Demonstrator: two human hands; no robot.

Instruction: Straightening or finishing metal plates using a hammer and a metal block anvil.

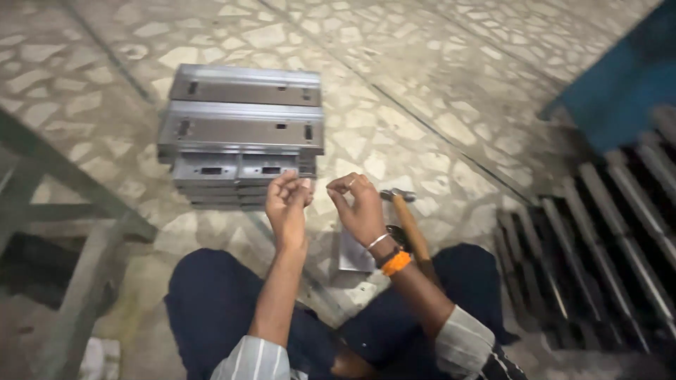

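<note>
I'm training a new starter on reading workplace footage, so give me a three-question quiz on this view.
1. True or false: the hammer is held in the right hand.
2. Where does the stack of grey metal parts lie? A) on the stone floor ahead of the hands B) on the person's lap C) on the blue surface
3. Fill in: the left hand and right hand are raised with fingertips ____.

Key
1. False: it lies on the floor, under the right wrist.
2. A
3. Pinched; what they pinch is too small to tell.
</note>
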